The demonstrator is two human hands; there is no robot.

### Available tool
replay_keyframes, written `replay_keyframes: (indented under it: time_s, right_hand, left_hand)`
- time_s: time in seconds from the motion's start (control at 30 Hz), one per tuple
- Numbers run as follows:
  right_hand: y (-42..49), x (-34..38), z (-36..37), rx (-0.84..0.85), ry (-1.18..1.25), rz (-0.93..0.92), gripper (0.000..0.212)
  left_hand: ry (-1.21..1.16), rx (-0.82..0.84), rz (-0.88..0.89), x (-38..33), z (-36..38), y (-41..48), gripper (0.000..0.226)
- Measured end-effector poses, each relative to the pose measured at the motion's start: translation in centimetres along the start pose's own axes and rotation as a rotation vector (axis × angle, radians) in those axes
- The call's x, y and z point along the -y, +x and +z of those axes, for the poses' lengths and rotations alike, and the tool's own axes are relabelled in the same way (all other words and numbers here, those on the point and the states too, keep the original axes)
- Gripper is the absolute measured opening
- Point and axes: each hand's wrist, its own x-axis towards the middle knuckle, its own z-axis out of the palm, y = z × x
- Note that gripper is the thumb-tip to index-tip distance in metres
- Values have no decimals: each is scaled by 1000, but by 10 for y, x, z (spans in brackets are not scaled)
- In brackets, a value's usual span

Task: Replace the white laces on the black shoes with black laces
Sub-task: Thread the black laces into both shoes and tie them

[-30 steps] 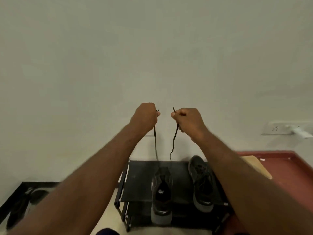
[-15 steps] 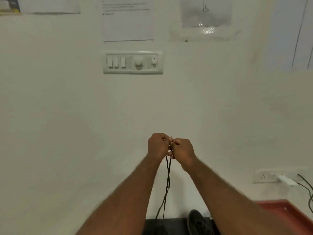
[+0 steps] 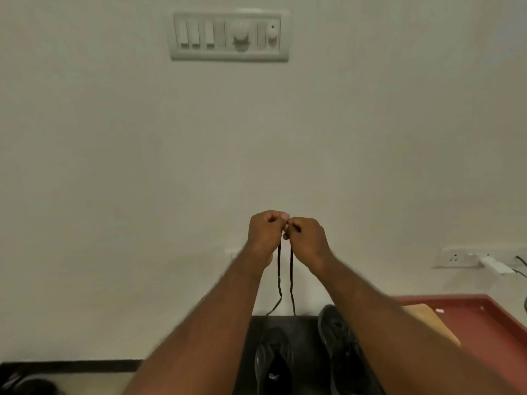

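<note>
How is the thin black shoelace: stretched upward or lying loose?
Stretched upward. The left hand and right hand pinch the thin black shoelace side by side; its two strands run down toward the left black shoe.

the left hand (image 3: 266,235) and right hand (image 3: 306,240), apart a second ago, have come together, knuckles touching; the black lace (image 3: 291,269) strands now hang close, side by side.
</note>
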Motion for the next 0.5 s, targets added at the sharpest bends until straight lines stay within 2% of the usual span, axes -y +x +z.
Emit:
replay_keyframes:
  time_s: [0.3,0.5]
  right_hand:
    - [-11,-41,35,85,-58,-32,27]
    - [-12,-72,58,133,-120,22,26]
  left_hand:
    - [-3,40,-65,57,-15,-3,16]
    - [23,-15,-188,86,-11,0,14]
